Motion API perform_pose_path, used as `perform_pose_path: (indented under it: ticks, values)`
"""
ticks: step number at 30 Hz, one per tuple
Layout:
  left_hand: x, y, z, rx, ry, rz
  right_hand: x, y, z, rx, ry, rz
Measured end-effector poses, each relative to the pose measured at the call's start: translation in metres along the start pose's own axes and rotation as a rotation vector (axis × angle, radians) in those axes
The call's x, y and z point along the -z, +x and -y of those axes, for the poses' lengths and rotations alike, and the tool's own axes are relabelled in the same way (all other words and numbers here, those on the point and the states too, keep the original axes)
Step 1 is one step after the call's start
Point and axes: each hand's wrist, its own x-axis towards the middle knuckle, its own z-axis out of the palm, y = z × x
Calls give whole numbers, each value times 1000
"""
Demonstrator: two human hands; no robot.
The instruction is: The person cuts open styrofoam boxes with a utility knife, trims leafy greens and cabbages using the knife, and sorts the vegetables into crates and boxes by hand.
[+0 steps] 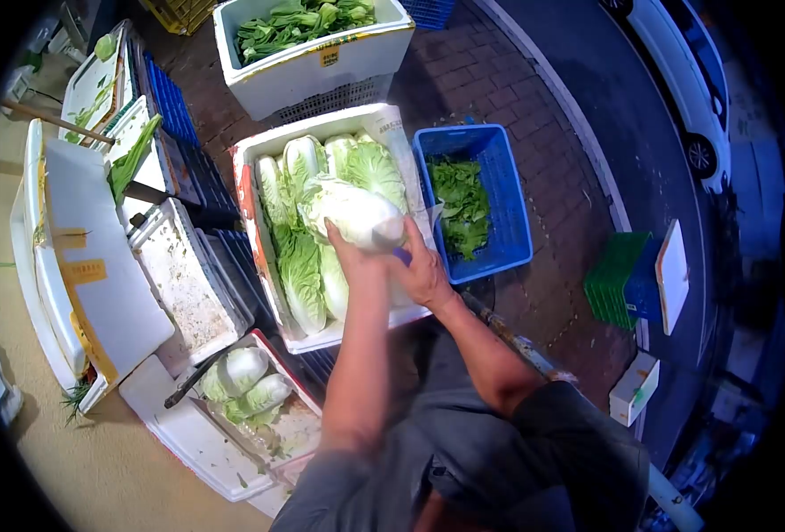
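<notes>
A napa cabbage point(354, 211) lies across my two hands, its white root end facing right, above a foam box point(392, 120) packed with several more napa cabbages point(299, 279). My left hand point(354, 257) is closed around its near side, with part of the fingers hidden underneath. At the root end, my right hand point(426, 277) grips a small knife point(401, 255); a bit of purple handle shows, and a greyish blade lies against the cabbage base. Fingers and cabbage cover most of the knife.
Right of the box stands a blue crate point(517, 208) holding loose green leaves. Behind is a foam box of leafy greens point(321, 66). Stacked foam boxes point(113, 257) stand left, and a lower box point(299, 421) holds two cabbages. A white car point(676, 75) is on the road.
</notes>
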Motion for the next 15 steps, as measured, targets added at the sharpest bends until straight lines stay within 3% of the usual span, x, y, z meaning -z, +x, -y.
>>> perform_pose_path:
  ticks: [8,15]
  values:
    - [-11,5,16,-29,30,25,12,16,-9,123,37,-66]
    - [-23,22,25,19,162,91,47,27,0,88,43,33]
